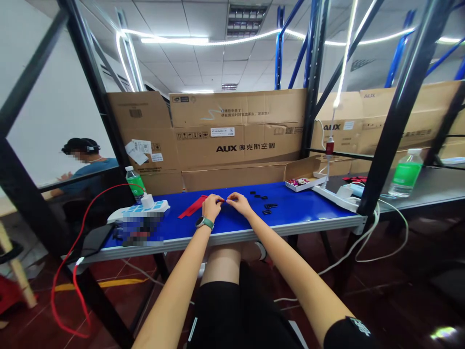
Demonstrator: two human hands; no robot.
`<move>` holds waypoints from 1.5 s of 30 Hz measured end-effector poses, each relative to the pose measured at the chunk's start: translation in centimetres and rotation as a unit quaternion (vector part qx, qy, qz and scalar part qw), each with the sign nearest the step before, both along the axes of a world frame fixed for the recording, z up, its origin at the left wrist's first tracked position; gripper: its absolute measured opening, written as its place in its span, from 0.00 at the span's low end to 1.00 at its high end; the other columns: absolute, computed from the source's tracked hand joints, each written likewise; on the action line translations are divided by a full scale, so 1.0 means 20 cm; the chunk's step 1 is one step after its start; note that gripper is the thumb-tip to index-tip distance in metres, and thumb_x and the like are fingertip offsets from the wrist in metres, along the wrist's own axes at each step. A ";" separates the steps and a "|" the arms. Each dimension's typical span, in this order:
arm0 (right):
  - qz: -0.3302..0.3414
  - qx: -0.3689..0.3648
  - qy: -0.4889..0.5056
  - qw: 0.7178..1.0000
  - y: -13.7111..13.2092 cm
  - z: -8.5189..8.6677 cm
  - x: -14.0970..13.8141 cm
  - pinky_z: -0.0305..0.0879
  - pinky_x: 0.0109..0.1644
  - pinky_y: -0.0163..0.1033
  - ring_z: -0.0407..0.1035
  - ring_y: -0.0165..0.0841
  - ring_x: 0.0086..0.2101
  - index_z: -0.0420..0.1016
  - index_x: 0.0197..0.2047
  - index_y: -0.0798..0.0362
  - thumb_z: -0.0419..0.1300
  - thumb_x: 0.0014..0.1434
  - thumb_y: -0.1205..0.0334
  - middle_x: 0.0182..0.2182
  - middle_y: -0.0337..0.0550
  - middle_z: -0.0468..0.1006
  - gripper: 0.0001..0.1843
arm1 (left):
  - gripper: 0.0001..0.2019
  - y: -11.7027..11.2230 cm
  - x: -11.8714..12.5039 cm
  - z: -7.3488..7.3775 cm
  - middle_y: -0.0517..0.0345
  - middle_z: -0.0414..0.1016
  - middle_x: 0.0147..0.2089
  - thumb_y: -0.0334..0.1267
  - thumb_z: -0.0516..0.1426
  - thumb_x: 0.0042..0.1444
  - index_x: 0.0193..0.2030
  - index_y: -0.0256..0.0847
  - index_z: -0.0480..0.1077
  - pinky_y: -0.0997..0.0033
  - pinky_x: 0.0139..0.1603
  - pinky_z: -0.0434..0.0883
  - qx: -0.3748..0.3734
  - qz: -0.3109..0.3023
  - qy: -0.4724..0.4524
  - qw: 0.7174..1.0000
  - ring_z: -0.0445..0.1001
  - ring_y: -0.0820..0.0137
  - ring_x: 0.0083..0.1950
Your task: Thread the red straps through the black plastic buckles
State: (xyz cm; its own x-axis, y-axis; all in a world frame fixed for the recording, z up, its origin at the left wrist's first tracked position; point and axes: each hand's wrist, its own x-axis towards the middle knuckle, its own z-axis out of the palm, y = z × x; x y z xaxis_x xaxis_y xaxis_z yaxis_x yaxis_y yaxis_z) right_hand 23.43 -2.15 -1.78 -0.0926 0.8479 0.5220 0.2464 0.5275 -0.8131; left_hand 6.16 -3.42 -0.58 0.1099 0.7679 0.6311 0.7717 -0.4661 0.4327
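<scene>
My left hand [212, 208], with a green-banded watch on its wrist, pinches a red fabric strap [193, 208] above the blue tabletop. The strap's loose lengths lie on the table to the left of that hand. A small bit of red shows between the fingertips of both hands. Close by, my right hand [240, 203] has its thumb and fingers pinched together; what sits in them is too small to make out. To its right several small black plastic buckles [267, 212] lie scattered on the blue tabletop [232, 225].
A white power strip [140, 210] and a water bottle [135, 184] stand at the left. At the back right is a small open box [304, 183] with colourful items. Cardboard [240, 140] walls the rear; a black post [394, 116] rises at right. A person [90, 162] sits beyond the left post.
</scene>
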 end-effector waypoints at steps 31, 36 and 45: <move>-0.420 -0.069 -0.323 0.845 -0.07 -0.02 0.01 0.27 0.67 0.70 0.39 0.60 0.69 0.54 0.71 0.70 0.54 0.61 0.62 0.68 0.75 0.52 0.38 | 0.15 0.03 -0.02 -0.03 0.38 0.81 0.46 0.30 0.57 0.50 0.43 0.39 0.80 0.52 0.53 0.66 -0.102 0.155 0.015 0.982 0.77 0.49 0.52; -0.422 -0.127 -0.291 0.849 -0.06 -0.03 0.04 0.29 0.63 0.76 0.48 0.63 0.66 0.63 0.66 0.70 0.51 0.62 0.64 0.64 0.79 0.59 0.31 | 0.13 0.01 0.01 -0.02 0.42 0.82 0.42 0.33 0.56 0.54 0.41 0.40 0.81 0.57 0.52 0.67 -0.081 0.099 0.053 0.990 0.78 0.52 0.50; -0.440 -0.127 -0.330 0.826 -0.02 -0.01 0.04 0.26 0.65 0.73 0.38 0.61 0.70 0.58 0.70 0.66 0.52 0.63 0.59 0.70 0.73 0.47 0.35 | 0.18 -0.04 0.05 -0.01 0.51 0.78 0.49 0.31 0.53 0.59 0.48 0.49 0.81 0.60 0.54 0.65 -0.048 -0.061 0.192 0.978 0.74 0.60 0.52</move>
